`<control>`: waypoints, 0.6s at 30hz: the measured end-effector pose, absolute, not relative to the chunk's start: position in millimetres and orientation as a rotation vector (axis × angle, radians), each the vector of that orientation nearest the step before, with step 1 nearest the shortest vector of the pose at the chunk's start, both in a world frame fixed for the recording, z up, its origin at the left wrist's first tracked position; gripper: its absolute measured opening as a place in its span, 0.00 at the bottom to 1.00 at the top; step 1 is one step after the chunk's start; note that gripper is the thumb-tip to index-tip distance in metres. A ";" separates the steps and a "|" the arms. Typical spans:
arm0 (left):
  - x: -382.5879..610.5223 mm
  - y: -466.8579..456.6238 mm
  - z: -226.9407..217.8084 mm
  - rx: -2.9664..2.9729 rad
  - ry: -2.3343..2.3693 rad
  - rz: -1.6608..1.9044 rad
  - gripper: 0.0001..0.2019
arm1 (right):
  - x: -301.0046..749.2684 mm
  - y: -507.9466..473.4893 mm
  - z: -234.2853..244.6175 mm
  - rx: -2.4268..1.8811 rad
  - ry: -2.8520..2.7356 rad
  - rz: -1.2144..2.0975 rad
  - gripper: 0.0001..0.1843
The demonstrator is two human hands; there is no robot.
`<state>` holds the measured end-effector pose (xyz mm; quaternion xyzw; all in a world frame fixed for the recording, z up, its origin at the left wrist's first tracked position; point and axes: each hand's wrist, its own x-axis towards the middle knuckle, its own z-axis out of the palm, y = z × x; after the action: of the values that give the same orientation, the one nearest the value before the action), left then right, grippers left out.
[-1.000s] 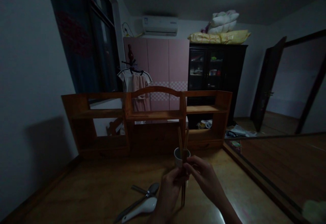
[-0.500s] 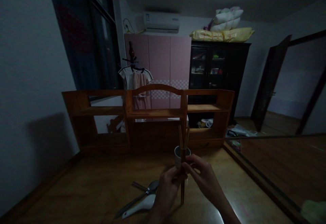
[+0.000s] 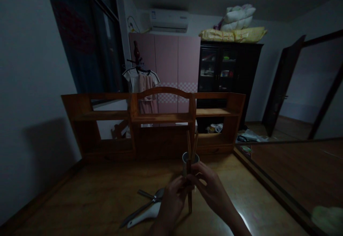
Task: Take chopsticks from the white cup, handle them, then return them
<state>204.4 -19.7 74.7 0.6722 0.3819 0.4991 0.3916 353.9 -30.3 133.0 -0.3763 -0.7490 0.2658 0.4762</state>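
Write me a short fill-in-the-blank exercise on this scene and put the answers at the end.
1. The left hand and right hand hold thin wooden eating utensils called ____.
2. In the picture, the white spoon lies to the ____ of the right hand.
3. The tall wardrobe with the checkered band is coloured ____.

Missing words: chopsticks; left; pink.

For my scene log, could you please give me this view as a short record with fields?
Left hand: gripping dark chopsticks, roughly upright
Right hand: holding the same chopsticks
Cup: just beyond the hands, lighter chopsticks rising from it
Left of the hands: white spoon, crossed metal utensils
Surface: wooden table
Background: wooden shelf unit
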 end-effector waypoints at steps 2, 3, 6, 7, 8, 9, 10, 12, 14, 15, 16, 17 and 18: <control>203.2 -19.4 77.2 1.701 0.967 1.256 0.10 | 354.7 -29.4 130.9 -0.927 -1.834 0.658 0.02; 202.7 -19.2 78.9 1.697 0.959 1.249 0.10 | 355.1 -28.9 130.0 -0.931 -1.834 0.661 0.02; 200.3 -19.0 82.8 1.674 0.879 1.196 0.09 | 356.4 -28.5 128.8 -0.939 -1.833 0.666 0.03; 199.1 -19.1 83.1 1.660 0.833 1.165 0.10 | 356.7 -28.7 128.8 -0.939 -1.833 0.665 0.03; 197.9 -19.1 82.5 1.649 0.788 1.134 0.11 | 356.9 -29.0 129.1 -0.940 -1.833 0.665 0.03; 196.6 -19.2 81.0 1.648 0.758 1.102 0.12 | 356.9 -29.3 129.6 -0.940 -1.832 0.663 0.03; 195.6 -19.3 78.5 1.656 0.746 1.073 0.13 | 356.9 -29.7 130.2 -0.941 -1.832 0.665 0.04; 194.4 -19.4 71.3 1.682 0.783 1.030 0.13 | 356.5 -30.3 131.5 -0.948 -1.823 0.682 0.04; 194.9 -19.4 62.8 1.693 0.836 0.995 0.13 | 356.2 -30.6 132.5 -0.952 -1.814 0.697 0.04; 195.7 -19.4 58.8 1.690 0.851 0.986 0.13 | 356.1 -30.6 132.8 -0.950 -1.815 0.700 0.04; 196.8 -19.5 55.4 1.682 0.855 0.982 0.13 | 356.2 -30.5 132.9 -0.946 -1.815 0.697 0.05; 197.9 -19.5 52.7 1.678 0.858 0.979 0.13 | 356.4 -30.3 133.0 -0.942 -1.817 0.691 0.05; 199.1 -19.6 50.8 1.681 0.862 0.981 0.13 | 356.7 -30.1 132.9 -0.939 -1.820 0.682 0.05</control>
<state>199.1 -19.6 50.8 0.6905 0.3542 0.4031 0.4850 356.7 -30.1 132.9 -0.3834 -0.7434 0.2786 0.4719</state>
